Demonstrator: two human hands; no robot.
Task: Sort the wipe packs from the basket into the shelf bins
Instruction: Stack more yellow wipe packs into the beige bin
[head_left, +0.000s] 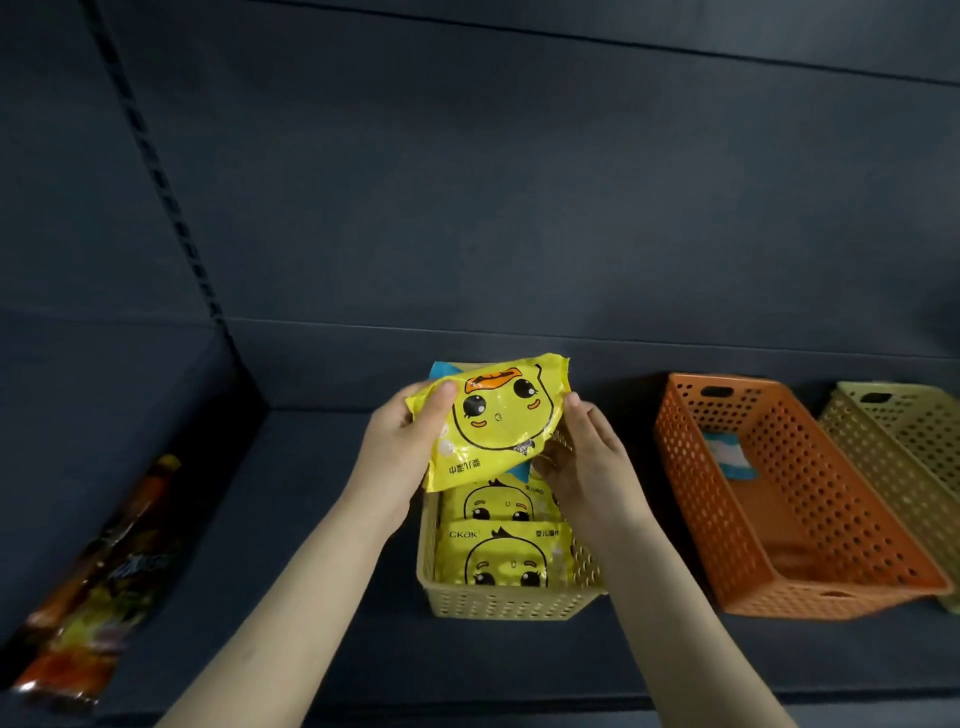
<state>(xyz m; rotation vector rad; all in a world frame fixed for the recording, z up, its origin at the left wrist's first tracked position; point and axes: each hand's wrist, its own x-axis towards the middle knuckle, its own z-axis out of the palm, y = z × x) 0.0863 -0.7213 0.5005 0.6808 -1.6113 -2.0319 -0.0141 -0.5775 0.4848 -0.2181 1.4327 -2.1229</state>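
A yellow wipe pack (493, 421) with a cartoon duck face is held tilted above the far end of a cream perforated bin (498, 603). My left hand (402, 441) grips its left edge, thumb on top. My right hand (584, 457) holds its right edge, with the fingers curled under the pack. Two more yellow duck packs (504, 556) lie flat inside the cream bin. Behind the held pack a blue corner of another pack (441, 370) shows.
An orange perforated bin (831, 525) stands to the right with a blue-and-white pack (730, 457) inside. A second cream bin (904, 441) sits at the far right. A dark snack packet (98, 587) lies at the left. The shelf is dark blue.
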